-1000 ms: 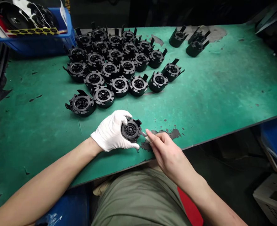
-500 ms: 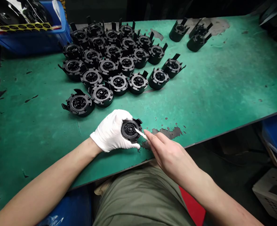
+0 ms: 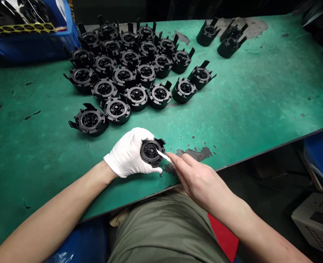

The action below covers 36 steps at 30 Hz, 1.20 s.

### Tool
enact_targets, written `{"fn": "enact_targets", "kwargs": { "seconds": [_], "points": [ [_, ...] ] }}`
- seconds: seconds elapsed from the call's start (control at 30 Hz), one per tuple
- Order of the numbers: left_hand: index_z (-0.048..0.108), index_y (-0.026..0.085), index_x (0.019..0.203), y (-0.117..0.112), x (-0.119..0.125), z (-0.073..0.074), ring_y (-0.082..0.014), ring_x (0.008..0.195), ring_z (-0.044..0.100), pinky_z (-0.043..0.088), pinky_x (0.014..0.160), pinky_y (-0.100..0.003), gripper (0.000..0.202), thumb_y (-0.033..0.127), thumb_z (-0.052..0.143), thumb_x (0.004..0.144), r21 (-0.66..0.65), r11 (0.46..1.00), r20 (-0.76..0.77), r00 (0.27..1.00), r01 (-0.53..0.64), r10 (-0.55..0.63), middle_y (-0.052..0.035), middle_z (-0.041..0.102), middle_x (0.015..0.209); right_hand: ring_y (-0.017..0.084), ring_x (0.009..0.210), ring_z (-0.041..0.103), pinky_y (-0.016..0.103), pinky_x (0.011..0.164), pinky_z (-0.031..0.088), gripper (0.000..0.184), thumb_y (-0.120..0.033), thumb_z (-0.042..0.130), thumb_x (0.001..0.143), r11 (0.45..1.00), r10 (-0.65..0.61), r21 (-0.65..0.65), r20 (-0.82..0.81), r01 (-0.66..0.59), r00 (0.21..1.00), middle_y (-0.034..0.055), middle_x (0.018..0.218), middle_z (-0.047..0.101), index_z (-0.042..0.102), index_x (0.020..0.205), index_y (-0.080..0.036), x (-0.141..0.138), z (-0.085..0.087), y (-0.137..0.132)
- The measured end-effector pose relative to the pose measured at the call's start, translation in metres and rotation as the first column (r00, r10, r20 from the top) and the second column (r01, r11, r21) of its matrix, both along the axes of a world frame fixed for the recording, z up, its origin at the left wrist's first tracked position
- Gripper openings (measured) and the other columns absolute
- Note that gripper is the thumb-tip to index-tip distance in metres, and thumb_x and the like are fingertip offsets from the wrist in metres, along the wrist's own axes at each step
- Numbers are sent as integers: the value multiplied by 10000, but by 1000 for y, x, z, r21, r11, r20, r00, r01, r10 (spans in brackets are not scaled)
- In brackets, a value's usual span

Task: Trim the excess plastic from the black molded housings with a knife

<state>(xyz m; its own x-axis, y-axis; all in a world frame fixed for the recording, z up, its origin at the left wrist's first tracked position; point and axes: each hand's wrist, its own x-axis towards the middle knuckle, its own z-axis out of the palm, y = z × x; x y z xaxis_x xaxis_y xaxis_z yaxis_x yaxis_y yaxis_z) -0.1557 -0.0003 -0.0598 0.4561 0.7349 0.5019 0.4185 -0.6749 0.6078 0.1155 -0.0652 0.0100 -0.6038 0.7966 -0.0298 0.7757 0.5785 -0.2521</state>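
Observation:
My left hand [image 3: 128,153], in a white glove, grips a round black plastic part [image 3: 151,152] tilted towards me just above the green table [image 3: 260,106]. My bare right hand [image 3: 196,179] pinches a small pale blade-like tool [image 3: 163,156]. Its tip rests on the face of the held part, near the right of its centre. Both hands are close to the table's near edge.
Several identical black round parts [image 3: 128,73] lie packed together on the table's far left, with one part [image 3: 89,121] apart at the front. Three more black parts [image 3: 221,38] sit at the far right. A blue bin [image 3: 32,44] stands at the back left corner.
The tool's tip has moved from the part's right rim onto its face. My view has drifted slightly, so the parts sit a little further left and up.

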Motion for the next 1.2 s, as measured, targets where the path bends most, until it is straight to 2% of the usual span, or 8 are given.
{"fn": "enact_targets", "kwargs": {
  "seconds": [0.2,0.33,0.47,0.67,0.77,0.83,1.03,1.2],
  "points": [
    [533,192,1358,0,0,2,-323,1084,741,652,972,-496,977,727,990,681,-38,999,13,1000,14,-13,-147,688,1219,185,776,696,307,680,576,383,-272,442,1191,997,-28,-77,-120,19,992,61,993,654,592,1513,-129,1,-2,6],
    [534,183,1413,-1,0,5,-340,1224,743,635,1071,-506,879,562,977,755,-89,994,34,998,56,-54,-175,706,1335,198,848,721,307,732,596,356,-225,493,1170,999,14,-43,-228,-24,974,84,1022,723,585,1501,-131,14,-4,12],
    [481,169,1554,-1,0,10,-377,1358,709,598,1170,-542,911,431,904,791,-161,982,-38,994,98,-105,-201,678,1471,197,971,790,303,813,626,339,-161,500,1153,998,48,-21,-213,-54,976,89,1180,808,584,1481,-169,31,-4,19],
    [500,163,1506,1,0,6,-416,1282,710,601,1122,-584,1033,707,949,750,-76,994,-110,990,81,-89,-215,690,1395,204,997,784,316,856,626,327,-247,561,1148,995,-25,-95,-244,1,969,87,1199,784,621,1466,-200,46,0,25],
    [504,177,1491,2,0,6,-392,1258,706,599,1107,-557,965,620,963,768,-76,994,-98,992,75,-83,-194,687,1377,204,916,742,321,803,608,408,-220,525,1152,996,16,-81,-204,-33,979,85,1101,737,570,1555,-181,47,-1,26],
    [510,169,1477,3,1,8,-386,1252,705,597,1099,-544,955,597,971,758,-79,994,-98,992,72,-79,-192,685,1375,209,894,717,326,779,597,475,-186,509,1150,998,52,-38,-171,-59,984,89,1075,713,499,1624,-155,42,-4,23],
    [610,176,1192,4,5,9,-363,1016,733,624,926,-544,880,816,933,682,-32,999,-146,988,36,-40,-145,726,1119,206,846,700,338,736,580,496,-153,554,1136,990,26,144,-77,-15,997,95,1068,721,466,1618,-78,15,-10,2],
    [570,187,1173,1,4,4,-349,1076,714,626,933,-527,847,804,921,710,22,1000,-115,993,17,-14,-176,708,1207,207,728,654,347,617,541,535,-120,532,1119,974,-37,228,96,14,995,75,977,685,433,1637,-27,0,-8,-12]
  ]
}}
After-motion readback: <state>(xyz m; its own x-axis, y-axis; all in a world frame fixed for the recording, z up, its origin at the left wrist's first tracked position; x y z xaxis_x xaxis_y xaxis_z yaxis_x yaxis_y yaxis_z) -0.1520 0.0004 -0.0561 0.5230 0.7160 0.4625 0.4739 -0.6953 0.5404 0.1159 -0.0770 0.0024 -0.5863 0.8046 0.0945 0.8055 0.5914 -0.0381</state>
